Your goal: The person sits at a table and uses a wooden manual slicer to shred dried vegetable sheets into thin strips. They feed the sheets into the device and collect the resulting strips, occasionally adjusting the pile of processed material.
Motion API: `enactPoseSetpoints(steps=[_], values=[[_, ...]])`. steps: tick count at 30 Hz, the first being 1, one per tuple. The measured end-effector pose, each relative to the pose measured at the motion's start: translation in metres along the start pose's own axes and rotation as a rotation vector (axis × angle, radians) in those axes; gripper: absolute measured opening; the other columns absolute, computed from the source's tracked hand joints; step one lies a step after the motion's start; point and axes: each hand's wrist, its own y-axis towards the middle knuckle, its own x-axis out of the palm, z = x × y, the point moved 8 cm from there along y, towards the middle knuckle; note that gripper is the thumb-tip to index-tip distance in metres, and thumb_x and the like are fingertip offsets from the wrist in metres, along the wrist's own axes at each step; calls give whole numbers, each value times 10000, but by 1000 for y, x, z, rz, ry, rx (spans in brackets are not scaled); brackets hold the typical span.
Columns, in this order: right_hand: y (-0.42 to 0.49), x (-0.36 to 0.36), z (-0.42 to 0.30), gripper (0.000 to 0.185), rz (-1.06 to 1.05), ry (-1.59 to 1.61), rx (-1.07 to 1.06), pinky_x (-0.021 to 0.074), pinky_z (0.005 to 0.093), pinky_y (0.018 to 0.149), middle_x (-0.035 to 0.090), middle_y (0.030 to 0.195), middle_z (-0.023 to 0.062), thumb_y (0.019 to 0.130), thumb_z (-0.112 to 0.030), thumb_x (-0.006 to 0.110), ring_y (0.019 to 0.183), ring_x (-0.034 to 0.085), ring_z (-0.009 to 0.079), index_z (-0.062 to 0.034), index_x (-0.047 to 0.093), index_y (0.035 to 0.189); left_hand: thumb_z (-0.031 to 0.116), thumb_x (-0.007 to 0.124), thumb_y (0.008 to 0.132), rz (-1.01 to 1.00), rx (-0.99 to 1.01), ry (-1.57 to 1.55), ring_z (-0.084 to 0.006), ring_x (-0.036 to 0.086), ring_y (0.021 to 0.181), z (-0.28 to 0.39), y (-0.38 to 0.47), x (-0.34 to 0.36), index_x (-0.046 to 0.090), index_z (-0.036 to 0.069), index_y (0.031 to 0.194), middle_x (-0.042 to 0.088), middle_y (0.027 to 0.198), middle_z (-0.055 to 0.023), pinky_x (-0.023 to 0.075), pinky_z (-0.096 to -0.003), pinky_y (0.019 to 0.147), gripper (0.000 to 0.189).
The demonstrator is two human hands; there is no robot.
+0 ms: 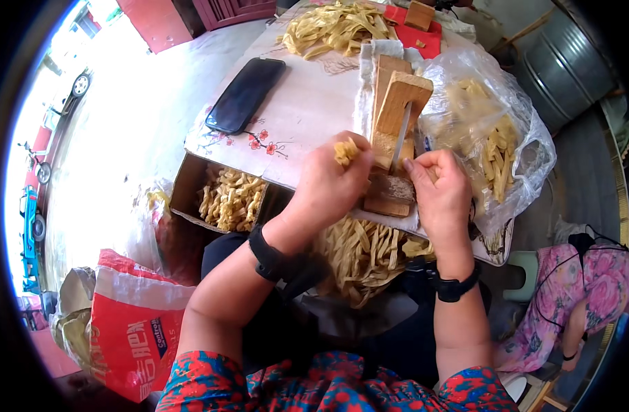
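My left hand is closed around a small bunched piece of yellow tofu-skin-like strip, which sticks out above the fingers. My right hand pinches what looks like a strip's end beside a narrow metal blade; the fingers hide most of it. That blade slants between the upper and lower parts of a wooden block stand. Beneath the stand lies a white cloth. Many long yellow strips hang in a heap below the table edge, under my wrists.
A cardboard box of short knotted pieces sits left of the table. On the tabletop are a phone, a strip pile and a clear plastic bag of strips. Another person is at right, near a metal drum.
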Motion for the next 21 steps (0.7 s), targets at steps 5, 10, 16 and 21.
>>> enactPoseSetpoints(steps=[5,10,16,21], values=[[-17,-15,-15,126,31,333,-10,426,241,611,594,748,30,914,-31,579,651,499,73,8,541,1027,227,707,871,99,29,97,-111,587,627,2,-12,-20,623,-2,834,634,701,-87,475,-270,567,247],[-57,-20,-71,267,-55,326,-488,516,372,579,658,831,127,838,-3,547,641,641,290,-11,558,1104,82,605,876,-132,320,88,-249,648,720,42,-56,4,645,12,927,669,865,-152,504,-335,642,96],[-61,-38,-92,192,-137,473,-806,431,289,461,619,633,59,778,-16,637,473,574,203,-42,631,969,227,613,886,-860,-175,17,-161,601,671,-6,-96,53,638,35,858,633,717,-77,487,-324,622,196],[-54,-30,-43,92,-212,577,-134,446,274,483,634,634,68,877,-93,605,495,586,158,-15,646,849,357,679,877,-1137,-131,-512,-208,651,742,32,-104,45,672,-17,976,680,851,-111,507,-316,682,387]])
